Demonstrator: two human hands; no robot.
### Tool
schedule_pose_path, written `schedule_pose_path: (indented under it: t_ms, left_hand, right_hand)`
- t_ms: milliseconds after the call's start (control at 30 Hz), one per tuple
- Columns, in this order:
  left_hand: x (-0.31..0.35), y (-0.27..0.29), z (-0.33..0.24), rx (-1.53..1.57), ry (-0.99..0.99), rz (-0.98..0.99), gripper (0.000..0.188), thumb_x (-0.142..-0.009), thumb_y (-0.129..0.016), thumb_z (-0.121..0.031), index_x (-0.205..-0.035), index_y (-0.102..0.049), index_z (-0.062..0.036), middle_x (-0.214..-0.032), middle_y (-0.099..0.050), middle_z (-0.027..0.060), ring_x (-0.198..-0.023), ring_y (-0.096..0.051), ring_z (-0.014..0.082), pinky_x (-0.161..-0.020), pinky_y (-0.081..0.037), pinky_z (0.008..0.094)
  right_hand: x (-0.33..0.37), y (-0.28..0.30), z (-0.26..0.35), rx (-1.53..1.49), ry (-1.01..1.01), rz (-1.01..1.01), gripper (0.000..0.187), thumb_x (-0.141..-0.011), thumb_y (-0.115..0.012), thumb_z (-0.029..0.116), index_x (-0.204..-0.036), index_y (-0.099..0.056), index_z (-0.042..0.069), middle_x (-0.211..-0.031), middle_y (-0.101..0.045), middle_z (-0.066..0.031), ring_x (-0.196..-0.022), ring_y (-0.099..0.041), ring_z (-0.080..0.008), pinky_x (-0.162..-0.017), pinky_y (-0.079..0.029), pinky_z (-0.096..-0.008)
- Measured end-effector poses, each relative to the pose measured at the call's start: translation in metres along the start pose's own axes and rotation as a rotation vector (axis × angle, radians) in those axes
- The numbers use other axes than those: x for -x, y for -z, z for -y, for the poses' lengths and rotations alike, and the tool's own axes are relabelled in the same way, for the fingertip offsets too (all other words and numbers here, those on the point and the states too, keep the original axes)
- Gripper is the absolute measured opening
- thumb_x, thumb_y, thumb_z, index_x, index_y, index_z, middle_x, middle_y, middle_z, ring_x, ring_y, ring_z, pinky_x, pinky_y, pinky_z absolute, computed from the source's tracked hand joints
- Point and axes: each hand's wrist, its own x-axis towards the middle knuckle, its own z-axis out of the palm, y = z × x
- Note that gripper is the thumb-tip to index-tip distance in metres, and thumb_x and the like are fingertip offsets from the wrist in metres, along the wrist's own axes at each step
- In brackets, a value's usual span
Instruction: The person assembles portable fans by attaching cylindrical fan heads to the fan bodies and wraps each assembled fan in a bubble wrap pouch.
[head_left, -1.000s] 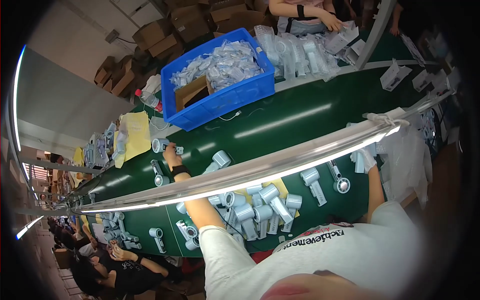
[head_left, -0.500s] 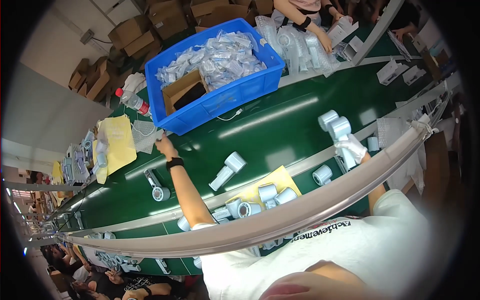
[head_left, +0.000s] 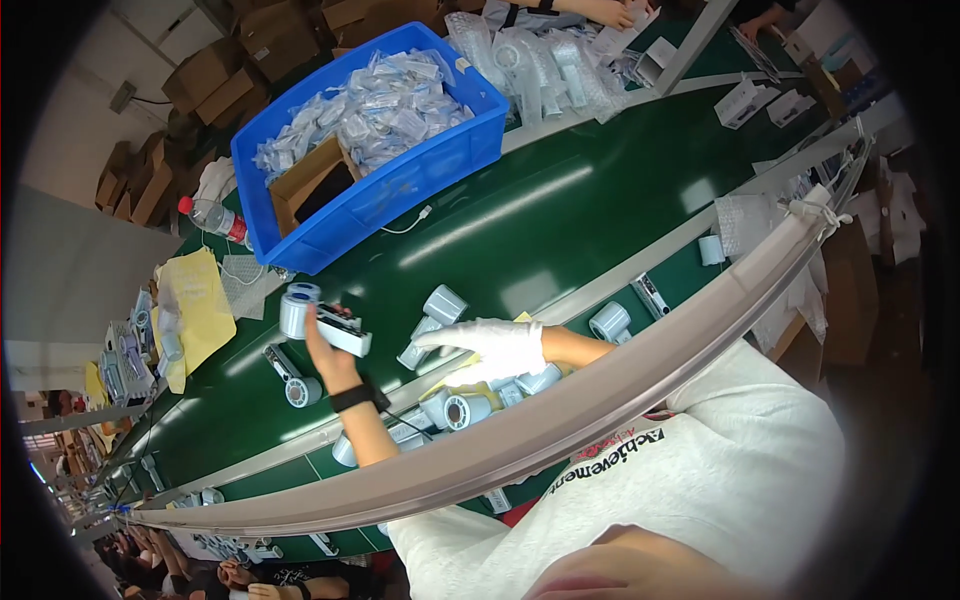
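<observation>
My left hand (head_left: 325, 340) is closed around a light-blue handheld fan (head_left: 296, 314) above the green belt. The fan's handle points right, showing a dark opening along it. My white-gloved right hand (head_left: 495, 345) reaches left with its fingers stretched out. Its fingertips are at the handle of another fan (head_left: 441, 306) lying on the belt; I cannot tell if they touch. Left of my wrist, a fan with an opened handle (head_left: 300, 391) lies on the belt. Several more fans (head_left: 467, 410) sit close together under and beside my right hand, partly hidden by the rail.
A blue bin (head_left: 400, 165) of small bagged parts stands on the far side, beside a red-capped bottle (head_left: 213, 219). A beige rail (head_left: 600, 395) crosses in front of me. Another fan (head_left: 610, 322) and an opened handle (head_left: 650, 296) lie right. Bubble-wrap sleeves (head_left: 545, 70) lie beyond.
My left hand, empty before, now holds a fan. My right hand has left the fans at the right and moved left to the fan on the belt. The view has shifted.
</observation>
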Motion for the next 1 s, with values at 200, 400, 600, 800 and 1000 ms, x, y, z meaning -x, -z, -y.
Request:
schedule_pose_path:
  t_ms: [200, 400, 600, 800, 1000]
  left_hand:
    - [-0.162, 0.104, -0.094, -0.232, -0.478, -0.324, 0.042, -0.080, -0.063, -0.019, -0.115, -0.045, -0.0027, -0.106, -0.056, 0.0111, -0.087, -0.059, 0.0261, -0.078, -0.049, 0.0431]
    - [-0.188, 0.106, -0.092, -0.074, -0.323, -0.244, 0.045, -0.083, -0.054, -0.022, -0.124, -0.042, -0.0067, -0.118, -0.051, 0.0165, -0.108, -0.051, 0.0304, -0.087, -0.041, 0.0462]
    - [-0.117, 0.110, -0.085, -0.641, -0.281, -0.165, 0.054, -0.082, -0.054, -0.027, -0.128, -0.038, -0.0043, -0.118, -0.053, 0.0186, -0.108, -0.052, 0.0333, -0.091, -0.039, 0.0472]
    - [-0.041, 0.083, -0.051, -1.991, -0.044, -0.500, 0.069, -0.069, -0.068, -0.032, -0.124, -0.041, 0.0008, -0.110, -0.057, 0.0205, -0.105, -0.053, 0.0367, -0.088, -0.044, 0.0428]
    - [-0.016, 0.114, -0.010, -2.088, -0.224, -0.474, 0.080, -0.064, -0.071, -0.029, -0.132, -0.035, -0.0059, -0.105, -0.059, 0.0233, -0.096, -0.058, 0.0364, -0.082, -0.046, 0.0425]
  right_hand:
    - [0.097, 0.010, -0.086, -0.047, -0.357, 0.052, 0.050, -0.081, -0.061, 0.019, -0.126, -0.043, 0.007, -0.109, -0.056, -0.0167, -0.101, -0.054, -0.0246, -0.089, -0.042, -0.0337]
    - [0.167, 0.025, -0.115, -0.216, -0.423, -0.137, 0.046, -0.083, -0.059, 0.010, -0.126, -0.043, 0.007, -0.106, -0.057, -0.0142, -0.094, -0.055, -0.0163, -0.085, -0.045, -0.0306]
    - [0.148, 0.016, -0.101, -0.284, -0.447, -0.205, 0.045, -0.084, -0.056, 0.007, -0.127, -0.042, 0.006, -0.111, -0.055, -0.0142, -0.093, -0.055, -0.0148, -0.086, -0.045, -0.0292]
    - [0.167, -0.011, -0.111, -0.359, -0.465, -0.217, 0.049, -0.084, -0.055, 0.009, -0.129, -0.038, 0.005, -0.116, -0.053, -0.0141, -0.099, -0.053, -0.0167, -0.090, -0.042, -0.0304]
    - [0.176, 0.001, -0.081, -0.309, -0.679, -0.090, 0.048, -0.082, -0.058, 0.021, -0.125, -0.043, 0.004, -0.113, -0.054, -0.0172, -0.099, -0.054, -0.0188, -0.085, -0.045, -0.0294]
